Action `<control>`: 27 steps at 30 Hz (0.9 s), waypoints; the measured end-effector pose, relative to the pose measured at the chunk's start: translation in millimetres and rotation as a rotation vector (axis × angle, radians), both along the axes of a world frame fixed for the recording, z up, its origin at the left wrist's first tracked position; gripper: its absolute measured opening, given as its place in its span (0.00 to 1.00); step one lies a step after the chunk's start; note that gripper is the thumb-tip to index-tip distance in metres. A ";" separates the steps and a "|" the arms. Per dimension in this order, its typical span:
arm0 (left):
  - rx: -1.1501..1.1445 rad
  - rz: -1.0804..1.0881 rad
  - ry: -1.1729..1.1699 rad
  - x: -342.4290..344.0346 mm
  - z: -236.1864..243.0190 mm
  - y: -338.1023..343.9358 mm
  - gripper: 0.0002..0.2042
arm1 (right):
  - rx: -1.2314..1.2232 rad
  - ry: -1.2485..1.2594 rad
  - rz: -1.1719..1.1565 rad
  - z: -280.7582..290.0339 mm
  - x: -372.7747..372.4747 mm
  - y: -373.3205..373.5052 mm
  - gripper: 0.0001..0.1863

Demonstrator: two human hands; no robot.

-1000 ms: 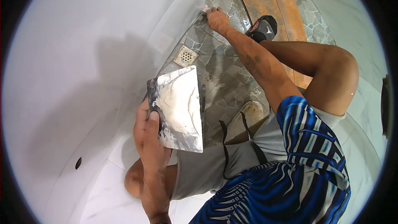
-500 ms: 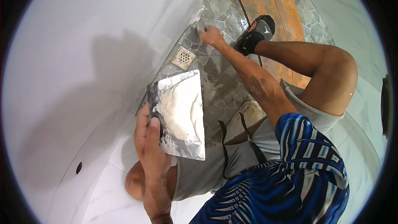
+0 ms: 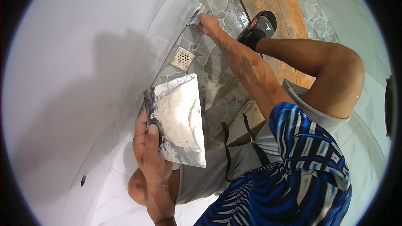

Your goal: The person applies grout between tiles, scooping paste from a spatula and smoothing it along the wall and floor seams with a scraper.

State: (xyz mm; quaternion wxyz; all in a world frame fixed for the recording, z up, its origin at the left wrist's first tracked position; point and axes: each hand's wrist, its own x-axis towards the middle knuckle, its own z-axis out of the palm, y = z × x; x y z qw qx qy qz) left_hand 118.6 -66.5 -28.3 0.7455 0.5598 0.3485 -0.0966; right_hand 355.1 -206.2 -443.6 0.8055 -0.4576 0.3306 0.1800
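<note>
My left hand (image 3: 148, 148) is closed on a square dark board (image 3: 149, 100) loaded with a thick mound of white paste (image 3: 176, 115), held above the floor. My right arm reaches forward, its hand (image 3: 208, 23) closed on a small grey flat scraper (image 3: 194, 17) at the foot of the white wall (image 3: 83, 58), where it meets grey stone-patterned floor tiles (image 3: 213, 0). A square, stained drain cover (image 3: 183, 58) lies in the floor between my right hand and the board.
Rusty orange planks (image 3: 284, 12) run along the right, under my raised leg with a dark shoe (image 3: 261, 29). My other knee (image 3: 137, 186) rests low left near white tiles (image 3: 117, 201). Pale marbled wall (image 3: 364, 100) is on the far right, and a small dark hole (image 3: 83, 180) shows lower left.
My right hand has slid toward me, then back up and left along the wall's base, the grey tool now showing in it. My left hand and board have dropped slightly lower.
</note>
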 end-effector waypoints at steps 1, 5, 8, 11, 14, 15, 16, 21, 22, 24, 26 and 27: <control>0.000 0.000 0.005 -0.4 -1.8 0.3 0.20 | 0.000 0.005 0.000 -2.5 -1.1 -0.8 0.16; 0.026 -0.045 0.014 4.6 -0.2 -1.9 0.21 | 0.073 -0.040 0.101 -3.5 -2.6 -29.3 0.16; 0.077 -0.043 0.023 1.7 2.7 3.0 0.20 | 0.285 -0.122 0.068 14.9 -30.3 -18.8 0.16; 0.077 -0.018 0.009 -0.9 6.6 7.3 0.20 | 0.464 -0.041 -0.100 41.0 -62.3 -4.3 0.16; 0.048 -0.048 -0.047 7.7 0.1 -3.3 0.19 | 0.425 0.002 -0.146 36.0 -77.5 -30.9 0.14; 0.084 -0.071 -0.059 8.1 -1.7 -4.4 0.18 | 0.443 0.011 -0.155 36.9 -84.8 -34.7 0.11; 0.078 -0.079 -0.066 8.2 -4.7 -5.5 0.18 | 0.460 0.020 -0.167 37.6 -92.3 -40.3 0.09; 0.189 0.016 -0.057 4.6 -5.5 -3.2 0.18 | 0.436 0.066 -0.110 80.6 -137.0 -32.3 0.09; 0.192 0.015 -0.058 1.9 -8.2 0.0 0.18 | 0.439 0.064 -0.111 92.7 -142.6 -30.1 0.09; 0.146 -0.019 -0.072 -2.0 -13.9 3.7 0.16 | 0.406 0.122 -0.058 107.2 -155.0 -39.2 0.09; 0.122 -0.054 -0.096 -3.9 -19.4 7.7 0.15 | 0.396 0.155 -0.078 119.7 -164.0 -44.1 0.09; 0.105 -0.075 -0.121 -2.1 -21.0 9.8 0.15 | 0.373 0.088 -0.025 127.8 -162.4 -47.8 0.09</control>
